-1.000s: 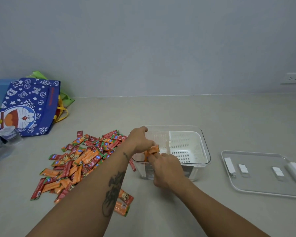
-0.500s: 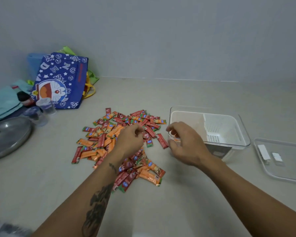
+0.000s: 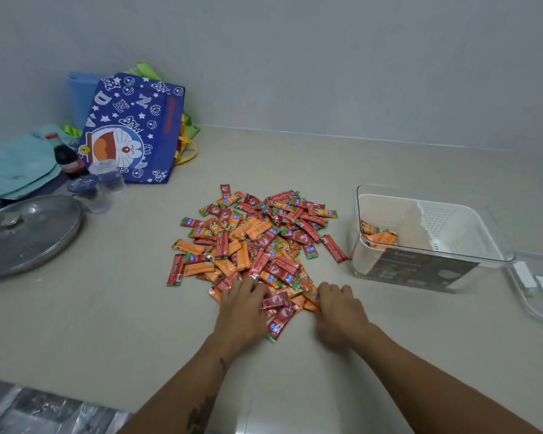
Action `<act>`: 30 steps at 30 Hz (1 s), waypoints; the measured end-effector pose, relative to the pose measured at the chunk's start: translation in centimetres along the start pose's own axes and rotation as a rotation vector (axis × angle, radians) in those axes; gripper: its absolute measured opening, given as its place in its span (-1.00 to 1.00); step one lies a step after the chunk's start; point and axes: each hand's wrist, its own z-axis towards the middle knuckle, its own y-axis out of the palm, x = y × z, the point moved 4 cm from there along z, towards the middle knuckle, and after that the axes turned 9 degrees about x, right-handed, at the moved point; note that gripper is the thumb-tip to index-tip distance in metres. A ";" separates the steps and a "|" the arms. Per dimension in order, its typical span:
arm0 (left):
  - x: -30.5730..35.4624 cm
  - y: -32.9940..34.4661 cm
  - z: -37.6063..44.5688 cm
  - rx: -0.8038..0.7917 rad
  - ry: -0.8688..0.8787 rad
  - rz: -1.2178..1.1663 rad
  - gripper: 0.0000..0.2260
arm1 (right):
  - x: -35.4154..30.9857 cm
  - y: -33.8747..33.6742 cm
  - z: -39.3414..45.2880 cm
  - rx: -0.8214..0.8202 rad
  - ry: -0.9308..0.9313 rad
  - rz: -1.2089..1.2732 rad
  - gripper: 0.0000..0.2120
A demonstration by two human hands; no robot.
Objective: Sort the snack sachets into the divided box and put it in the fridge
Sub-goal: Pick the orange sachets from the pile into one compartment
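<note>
A pile of red and orange snack sachets (image 3: 251,239) lies on the beige counter. To its right stands the clear divided box (image 3: 433,264) with a white perforated insert; several orange sachets (image 3: 378,236) lie in its left compartment. My left hand (image 3: 242,305) rests palm down on the pile's near edge, fingers spread over sachets. My right hand (image 3: 339,308) lies beside it, fingertips touching orange sachets at the pile's near right. Neither hand has lifted a sachet.
The box's clear lid (image 3: 536,286) lies at the far right. At the left are a metal pot lid (image 3: 25,233), plastic cups (image 3: 107,180), a cola bottle (image 3: 66,158), a blue cartoon bag (image 3: 132,130) and teal bags (image 3: 16,164).
Both hands left the box, where they dropped orange sachets, and came back to the near edge of the pile. The camera view swung left and down.
</note>
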 end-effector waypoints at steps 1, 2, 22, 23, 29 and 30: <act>-0.3 0.0 0.0 0.021 0.013 0.011 -0.70 | 0.1 0.0 0.1 -0.013 0.001 0.002 -0.64; -0.6 0.0 0.0 0.044 0.023 0.020 -0.71 | 0.2 0.0 0.1 -0.021 0.002 -0.001 -0.66; -6.4 -0.4 -1.8 0.136 -0.425 -0.065 -0.40 | -2.1 1.3 0.6 0.204 -0.327 -0.099 -0.53; -6.6 -0.3 -1.8 0.133 -0.420 -0.100 -0.41 | -2.2 1.3 0.6 0.189 -0.335 -0.111 -0.50; -7.2 -1.0 -1.9 0.164 -0.516 -0.341 -0.43 | -2.6 1.6 0.2 0.161 -0.316 -0.166 -0.46; -7.2 -1.1 -1.9 0.170 -0.539 -0.370 -0.44 | -2.6 1.7 0.2 0.163 -0.306 -0.176 -0.49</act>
